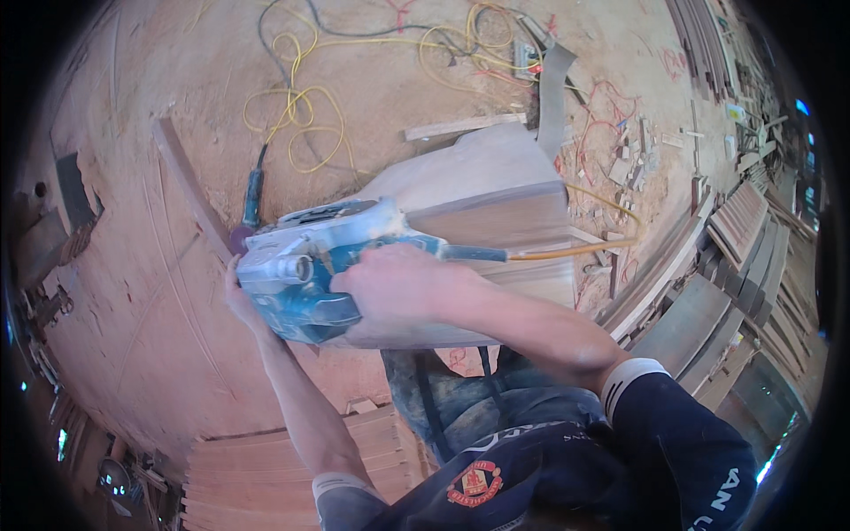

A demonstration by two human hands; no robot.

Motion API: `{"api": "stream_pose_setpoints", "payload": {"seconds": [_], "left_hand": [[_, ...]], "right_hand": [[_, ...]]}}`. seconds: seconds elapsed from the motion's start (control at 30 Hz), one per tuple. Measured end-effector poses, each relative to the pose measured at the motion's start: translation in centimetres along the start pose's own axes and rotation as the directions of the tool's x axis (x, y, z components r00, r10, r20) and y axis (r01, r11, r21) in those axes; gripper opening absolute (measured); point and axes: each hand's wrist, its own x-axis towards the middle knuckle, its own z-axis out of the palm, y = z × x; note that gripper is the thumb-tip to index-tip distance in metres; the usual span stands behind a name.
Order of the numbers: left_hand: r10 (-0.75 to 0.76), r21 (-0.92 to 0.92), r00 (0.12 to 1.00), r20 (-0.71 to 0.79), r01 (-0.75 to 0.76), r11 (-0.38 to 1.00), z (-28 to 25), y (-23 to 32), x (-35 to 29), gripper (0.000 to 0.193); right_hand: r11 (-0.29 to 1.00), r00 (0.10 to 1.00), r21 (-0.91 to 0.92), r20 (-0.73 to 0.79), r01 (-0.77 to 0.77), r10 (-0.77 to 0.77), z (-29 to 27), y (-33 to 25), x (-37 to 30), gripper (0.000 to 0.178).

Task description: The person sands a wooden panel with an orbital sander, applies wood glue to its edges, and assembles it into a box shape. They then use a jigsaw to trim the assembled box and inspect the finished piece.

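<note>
A dusty blue and grey belt sander [310, 310] rests on a pale, smooth wooden workpiece [496, 212]. My right hand [398, 288] is wrapped round its rear handle, slightly blurred. At the tool's far left end, my left hand [243, 296] grips the front of the body, its fingers partly hidden behind the housing. From the back of the sander an orange-yellow cord [575, 251] runs off to the right. The sander covers the left part of the workpiece. Just beyond the sander's front lies a blue angle grinder [253, 199] on the ground.
Tangled yellow cable [305, 111] loops over the dusty floor, reaching a power strip [529, 62] at the back. A timber strip [190, 181] lies at left. Stacked boards [691, 327] line the right; slatted reddish planks [292, 469] lie near my left arm. Wood scraps [630, 159] litter the ground.
</note>
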Motion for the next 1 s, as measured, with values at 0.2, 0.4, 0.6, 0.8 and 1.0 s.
{"api": "stream_pose_setpoints", "payload": {"seconds": [0.2, 0.4, 0.6, 0.8, 1.0], "left_hand": [[0.095, 0.243, 0.990, 0.101, -0.117, 0.963, 13.4, 8.2, -8.0, 0.024], [0.288, 0.534, 0.955, 0.070, -0.280, 0.798, 24.9, 14.9, -13.2, 0.036], [0.380, 0.602, 0.921, 0.083, -0.350, 0.718, 30.0, 18.0, -20.5, 0.031], [0.275, 0.620, 0.959, 0.063, -0.254, 0.743, 21.7, 13.2, -22.9, 0.032], [0.175, 0.682, 0.985, 0.003, -0.130, 0.720, 1.9, -0.3, -17.1, 0.028]], "right_hand": [[0.999, 0.999, -0.034, -0.023, -0.034, 0.034, -7.4, 3.6, -13.6, 0.051], [0.991, 0.988, -0.109, -0.139, -0.082, 0.066, -12.2, 7.1, -25.9, 0.059], [0.986, 0.961, -0.087, -0.247, -0.146, 0.121, -11.9, 7.9, -32.0, 0.062], [0.964, 0.976, -0.152, -0.021, -0.217, 0.216, -4.2, 5.1, -27.5, 0.062], [0.965, 0.955, -0.201, 0.213, -0.166, 0.209, 9.2, 0.7, -11.5, 0.059]]}}
